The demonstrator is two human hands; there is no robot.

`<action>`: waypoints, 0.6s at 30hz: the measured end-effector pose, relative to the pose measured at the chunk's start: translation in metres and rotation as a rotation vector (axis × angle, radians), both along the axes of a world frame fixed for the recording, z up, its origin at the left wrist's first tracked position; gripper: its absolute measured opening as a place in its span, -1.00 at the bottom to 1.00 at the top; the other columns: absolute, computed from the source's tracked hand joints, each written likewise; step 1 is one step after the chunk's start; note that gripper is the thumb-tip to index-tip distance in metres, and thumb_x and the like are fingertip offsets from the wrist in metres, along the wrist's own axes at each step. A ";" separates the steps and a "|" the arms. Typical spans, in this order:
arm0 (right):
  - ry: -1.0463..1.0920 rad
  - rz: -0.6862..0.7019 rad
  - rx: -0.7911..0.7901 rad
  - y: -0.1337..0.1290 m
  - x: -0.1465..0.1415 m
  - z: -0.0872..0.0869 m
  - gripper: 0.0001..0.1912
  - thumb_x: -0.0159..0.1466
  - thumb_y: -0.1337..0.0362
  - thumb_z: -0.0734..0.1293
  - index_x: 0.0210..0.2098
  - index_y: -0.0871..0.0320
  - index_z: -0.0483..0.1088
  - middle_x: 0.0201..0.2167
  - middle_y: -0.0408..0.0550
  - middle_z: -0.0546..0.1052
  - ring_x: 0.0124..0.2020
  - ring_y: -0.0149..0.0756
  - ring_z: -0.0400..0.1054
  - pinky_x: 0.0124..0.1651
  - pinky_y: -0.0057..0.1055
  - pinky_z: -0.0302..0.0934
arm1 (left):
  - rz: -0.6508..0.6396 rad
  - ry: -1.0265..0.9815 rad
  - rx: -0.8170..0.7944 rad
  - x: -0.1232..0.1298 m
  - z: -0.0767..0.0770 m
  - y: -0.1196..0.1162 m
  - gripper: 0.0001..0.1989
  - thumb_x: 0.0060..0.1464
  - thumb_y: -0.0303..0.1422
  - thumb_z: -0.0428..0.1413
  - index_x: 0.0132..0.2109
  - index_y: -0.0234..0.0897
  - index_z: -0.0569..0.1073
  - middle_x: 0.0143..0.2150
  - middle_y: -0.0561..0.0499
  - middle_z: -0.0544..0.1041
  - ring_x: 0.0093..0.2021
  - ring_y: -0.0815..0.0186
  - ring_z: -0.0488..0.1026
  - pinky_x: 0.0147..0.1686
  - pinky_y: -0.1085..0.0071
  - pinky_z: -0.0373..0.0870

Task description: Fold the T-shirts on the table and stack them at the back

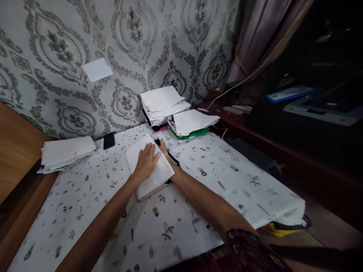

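A folded white cloth [150,181] with black parts showing at its right edge lies on the patterned bedsheet in front of me. My left hand [146,162] rests flat on top of it, fingers stretched out over the white fabric. At the cloth's far right edge is my right hand [163,148], beside the black trim [173,158]. Its fingers are partly hidden by the cloth, so their grip does not show.
Two stacks of folded clothes, one white-topped [163,99] and one with green below [195,122], stand near the wall. More folded white cloth [68,149] and a black phone [109,141] lie at left. A wooden board [19,151] borders the patterned bedsheet [93,204].
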State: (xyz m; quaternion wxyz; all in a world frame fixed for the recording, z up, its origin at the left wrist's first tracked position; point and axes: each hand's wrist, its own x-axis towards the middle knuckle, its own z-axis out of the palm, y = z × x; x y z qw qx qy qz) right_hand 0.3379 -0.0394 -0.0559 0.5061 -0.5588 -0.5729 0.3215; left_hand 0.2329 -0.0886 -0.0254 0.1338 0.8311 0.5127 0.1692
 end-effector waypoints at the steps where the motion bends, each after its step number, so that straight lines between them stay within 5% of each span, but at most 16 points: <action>1: 0.038 0.004 -0.019 0.000 0.007 -0.001 -0.06 0.42 0.11 -0.42 0.18 0.31 0.43 -0.04 0.17 0.61 0.18 -0.09 0.37 0.25 -0.14 0.18 | -0.007 -0.002 -0.007 0.006 -0.001 0.002 -0.35 0.36 -0.04 -0.28 0.41 -0.35 0.12 0.49 -0.25 0.02 0.50 0.09 -0.13 0.41 -0.03 -0.17; 11: 0.246 0.053 -0.100 0.007 0.043 -0.017 -0.01 0.40 -0.01 -0.42 0.16 0.27 0.46 -0.07 0.19 0.62 0.10 -0.06 0.42 0.25 -0.07 0.14 | -0.041 0.000 -0.055 0.031 -0.019 0.008 -0.31 0.35 0.02 -0.34 0.42 -0.31 0.10 0.49 -0.24 0.01 0.50 0.10 -0.14 0.40 -0.02 -0.15; 18: 0.379 0.140 -0.211 0.007 0.050 -0.004 -0.07 0.41 0.07 -0.42 0.27 0.33 0.32 0.00 0.21 0.59 0.11 -0.08 0.42 0.24 -0.04 0.18 | -0.037 0.006 -0.063 0.034 -0.020 0.009 -0.33 0.36 -0.02 -0.29 0.43 -0.33 0.07 0.49 -0.25 0.00 0.50 0.08 -0.14 0.40 -0.04 -0.15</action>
